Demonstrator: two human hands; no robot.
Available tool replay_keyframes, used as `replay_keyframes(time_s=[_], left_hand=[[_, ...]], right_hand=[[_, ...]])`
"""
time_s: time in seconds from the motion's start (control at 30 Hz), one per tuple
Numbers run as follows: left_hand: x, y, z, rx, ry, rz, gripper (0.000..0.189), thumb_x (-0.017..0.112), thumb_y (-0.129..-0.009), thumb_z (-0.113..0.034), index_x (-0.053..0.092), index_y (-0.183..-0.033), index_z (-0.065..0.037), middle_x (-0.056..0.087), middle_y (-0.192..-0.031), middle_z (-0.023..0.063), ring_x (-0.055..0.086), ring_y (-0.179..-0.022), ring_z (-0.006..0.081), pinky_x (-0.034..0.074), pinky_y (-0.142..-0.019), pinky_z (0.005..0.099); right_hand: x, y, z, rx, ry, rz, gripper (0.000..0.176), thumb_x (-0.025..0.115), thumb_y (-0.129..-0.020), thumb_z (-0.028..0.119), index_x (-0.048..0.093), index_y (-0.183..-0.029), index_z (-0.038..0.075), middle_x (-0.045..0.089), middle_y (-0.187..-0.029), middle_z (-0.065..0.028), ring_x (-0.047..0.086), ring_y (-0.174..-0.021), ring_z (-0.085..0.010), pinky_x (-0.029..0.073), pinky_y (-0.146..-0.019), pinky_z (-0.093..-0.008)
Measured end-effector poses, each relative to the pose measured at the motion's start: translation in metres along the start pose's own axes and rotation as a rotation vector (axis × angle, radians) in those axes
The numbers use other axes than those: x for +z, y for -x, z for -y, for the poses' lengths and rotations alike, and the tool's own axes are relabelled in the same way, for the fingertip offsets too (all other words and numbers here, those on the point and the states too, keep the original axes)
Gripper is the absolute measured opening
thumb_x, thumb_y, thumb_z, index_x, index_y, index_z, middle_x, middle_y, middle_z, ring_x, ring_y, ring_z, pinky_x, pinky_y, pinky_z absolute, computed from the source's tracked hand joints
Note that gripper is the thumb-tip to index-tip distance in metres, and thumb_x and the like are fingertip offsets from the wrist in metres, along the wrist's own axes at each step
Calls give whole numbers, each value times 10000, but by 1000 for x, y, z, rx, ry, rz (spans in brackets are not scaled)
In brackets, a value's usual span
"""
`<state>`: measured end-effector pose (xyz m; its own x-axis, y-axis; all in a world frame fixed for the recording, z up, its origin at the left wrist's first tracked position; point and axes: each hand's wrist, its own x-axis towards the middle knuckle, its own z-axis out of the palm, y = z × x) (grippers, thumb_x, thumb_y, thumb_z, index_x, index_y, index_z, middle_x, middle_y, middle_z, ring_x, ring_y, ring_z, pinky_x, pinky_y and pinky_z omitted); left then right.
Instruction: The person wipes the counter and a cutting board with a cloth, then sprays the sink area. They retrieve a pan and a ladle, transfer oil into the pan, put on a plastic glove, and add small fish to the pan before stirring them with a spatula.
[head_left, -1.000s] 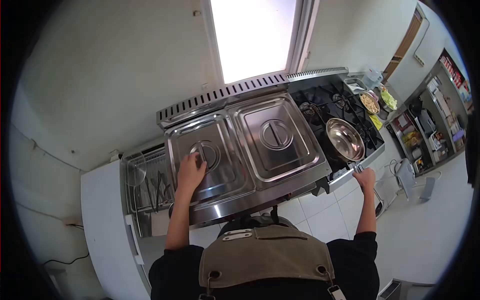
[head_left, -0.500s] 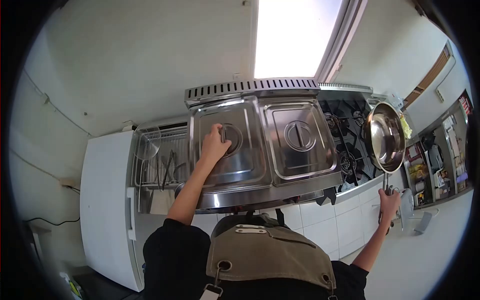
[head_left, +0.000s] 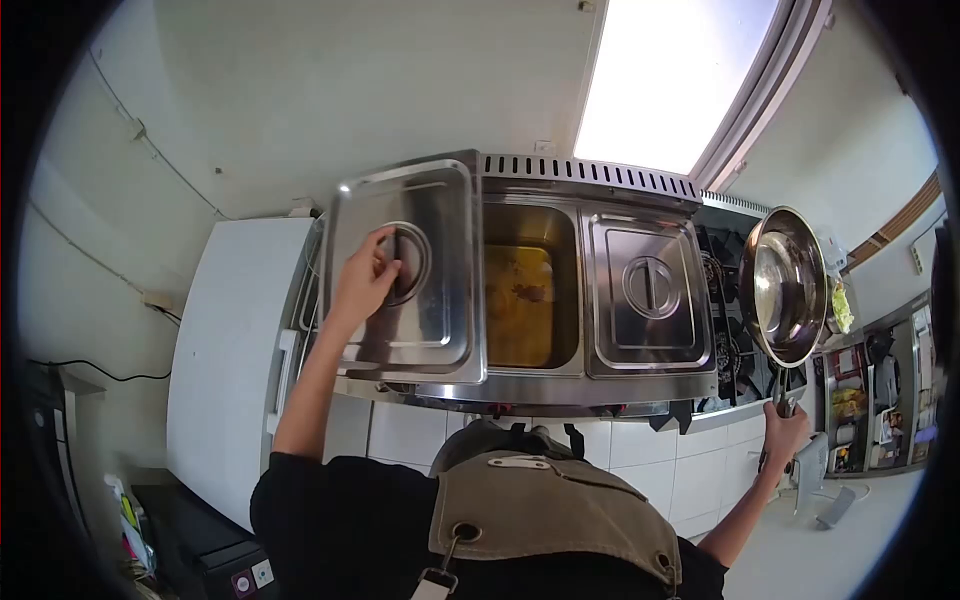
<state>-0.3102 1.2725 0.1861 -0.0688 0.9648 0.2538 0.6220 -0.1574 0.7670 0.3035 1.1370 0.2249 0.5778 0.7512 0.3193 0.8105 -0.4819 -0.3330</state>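
My left hand (head_left: 368, 275) is closed round the handle of a steel lid (head_left: 440, 325), which is raised and shifted to the left of its basin. Beside the lid, the left basin (head_left: 530, 230) lies uncovered, showing yellow-brown liquid (head_left: 520, 320) with a dark patch floating in it. A second steel lid (head_left: 650, 335) covers the right basin. On the right side, my right hand (head_left: 787, 430) grips the handle of a steel frying pan (head_left: 782, 290), held up in the air near the gas burners. The inside of the pan is shiny, with dark reflections.
Gas burners (head_left: 730, 350) sit right of the basins. A white cabinet (head_left: 235, 340) stands at the left. Light green leafy food (head_left: 842, 308) shows behind the pan. Shelves (head_left: 885, 390) with goods are at the far right. A slotted steel back rail (head_left: 590, 175) runs behind the basins.
The left lid has been lifted and moved left, uncovering the basin of liquid. The view has shifted left. The frying pan stays in my right hand.
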Motion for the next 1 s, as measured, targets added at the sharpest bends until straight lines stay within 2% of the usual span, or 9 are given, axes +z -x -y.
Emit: replay_keyframes(time_s=[0.13,0.27,0.37,0.43,0.57,0.7,0.77,0.83,1.0], left_hand=[[-32,1,-25,-40,-65,-67,491,606,-798,-26,431,-1252,-93,489,-717,54,518,-544,133,418,-534,255],[-13,-20,-52,14,-23,-34,487,629,-792,-43,439,-1237,-97,499,-686,61,550,-575,146,434,-546,268],[35,-38,-88,2,179,130,497,626,-808,-30,433,-1257,-126,458,-780,25,520,-605,75,429,-498,224],[79,-43,-117,-34,230,245,460,633,-809,-56,449,-1228,-106,490,-757,32,537,-606,85,459,-490,237],[179,-41,-163,93,185,367,432,660,-782,-120,494,-1181,-96,564,-674,84,580,-552,145,469,-494,291],[293,-37,-163,265,191,323,460,688,-724,-128,521,-1146,-52,609,-742,137,620,-671,237,482,-621,358],[321,-34,-161,350,158,286,472,695,-705,-131,527,-1136,-35,616,-764,147,625,-727,268,481,-673,377],[336,-32,-164,285,128,309,510,704,-680,-148,523,-1141,-26,627,-855,183,611,-855,330,466,-769,395],[354,-37,-155,208,115,320,517,698,-679,-146,514,-1146,-20,614,-971,221,592,-933,356,456,-817,407]], right_hand=[[4,3,7,35,-42,-8,310,696,-620,225,543,-628,-44,553,-550,-147,536,-516,-287,416,-563,-412],[10,5,2,3,-64,-113,269,658,-598,193,524,-581,-39,511,-495,-120,473,-454,-221,393,-504,-377],[0,10,1,39,-57,-111,265,660,-603,186,514,-569,-32,506,-490,-111,464,-451,-210,393,-501,-370],[-8,13,-7,72,-88,-123,264,660,-597,190,508,-560,-23,500,-483,-97,459,-450,-202,392,-498,-360],[-25,18,-40,139,-79,-142,259,660,-601,196,514,-573,-16,512,-508,-91,475,-469,-203,397,-509,-356],[-43,30,-67,154,-19,-182,271,656,-590,221,525,-590,-16,518,-528,-112,500,-497,-236,412,-540,-369],[-45,34,-90,112,54,-221,269,651,-588,227,532,-595,-15,525,-531,-121,509,-498,-255,412,-532,-377],[-52,41,-93,147,96,-211,259,647,-588,221,537,-600,-13,529,-532,-120,510,-489,-262,410,-526,-372],[-64,49,-88,212,89,-155,237,642,-587,202,535,-596,-10,518,-514,-110,489,-469,-239,405,-520,-359]])
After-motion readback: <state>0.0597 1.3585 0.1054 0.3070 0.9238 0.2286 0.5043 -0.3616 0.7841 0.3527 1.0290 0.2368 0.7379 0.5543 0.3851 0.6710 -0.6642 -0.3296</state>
